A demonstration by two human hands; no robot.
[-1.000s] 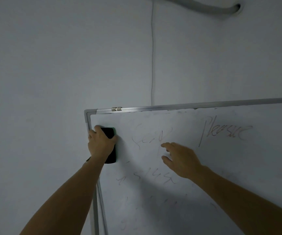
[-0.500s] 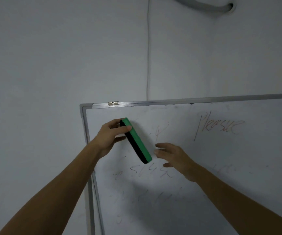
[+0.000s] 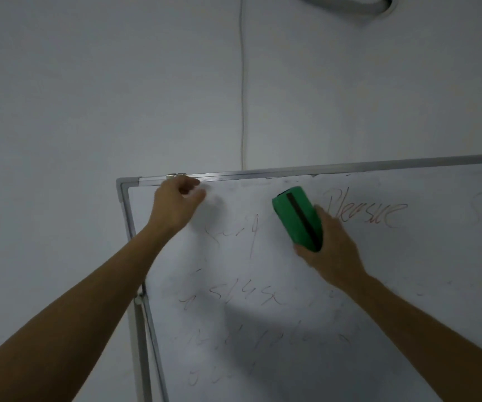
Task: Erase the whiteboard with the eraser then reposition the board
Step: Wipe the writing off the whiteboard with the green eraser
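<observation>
Whiteboard [image 3: 408,285] is seen at a slant, with its upper left corner in view and its right part cut off by the picture edge. It is bordered by a grey metal frame [image 3: 350,166]. A small metal clip [image 3: 176,175] is fitted on the top rail near the left corner. Faint red writing is spread over the surface. The word "Please" [image 3: 367,213] is legible near the top; the other marks are smeared and cannot be read.

The eraser [image 3: 297,219], green with a dark strip along its back, is gripped at its lower end by the right hand [image 3: 332,250]. It is held at the board just left of the word "Please", below the top rail. Whether its pad is pressed on the surface cannot be told.

The left hand [image 3: 176,207] is placed at the top rail, just below the clip, with the fingers curled. Whether the rail is gripped cannot be told.

A stand leg [image 3: 139,343] is seen at the left edge of the board, below the left forearm. Behind the board a pale wall [image 3: 60,111] is seen. A thin cable [image 3: 243,82] is run down it to the top rail, and a grey conduit [image 3: 350,7] is fixed at the far upper right.
</observation>
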